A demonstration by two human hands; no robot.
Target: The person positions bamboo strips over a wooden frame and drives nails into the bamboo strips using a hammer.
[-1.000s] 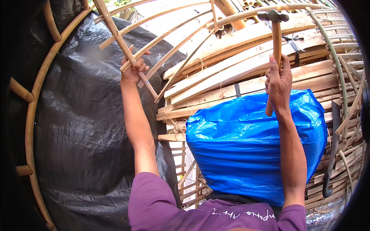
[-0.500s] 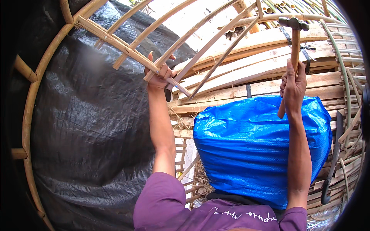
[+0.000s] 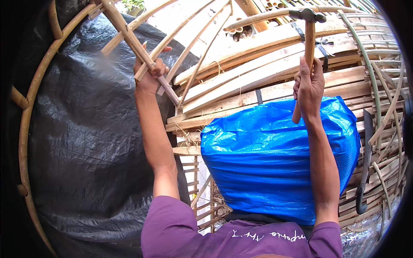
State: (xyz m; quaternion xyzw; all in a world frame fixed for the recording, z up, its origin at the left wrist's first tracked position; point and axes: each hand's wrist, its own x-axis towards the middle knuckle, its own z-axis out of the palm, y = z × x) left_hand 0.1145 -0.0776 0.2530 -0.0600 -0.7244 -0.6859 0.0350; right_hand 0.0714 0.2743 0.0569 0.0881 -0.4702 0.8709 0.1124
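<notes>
My left hand [image 3: 150,73] is closed around a frame of wooden strips [image 3: 137,45] near its lower corner, at the upper left. Several long slats cross the frame's thicker rail and run up to the right. In my right hand [image 3: 309,84], held up at the right, is a hammer [image 3: 309,38]. Its dark metal head points up and my fingers wrap the lower half of the wooden handle. The hammer and the frame are well apart. Below my right hand a blue plastic sheet [image 3: 266,159] spreads over my lap.
Black plastic sheeting [image 3: 94,150] covers the left side, edged by a curved bamboo pole [image 3: 26,129]. Stacked wooden planks [image 3: 258,64] lie beyond the blue sheet. A machete [image 3: 365,159] with a dark handle rests on bamboo slatting [image 3: 383,180] at the right. Bamboo poles [image 3: 275,6] are piled at the back.
The frame in my left hand has swung to a steeper angle and shifted left. The hammer sits slightly farther left and higher in view, as the whole scene has also shifted left.
</notes>
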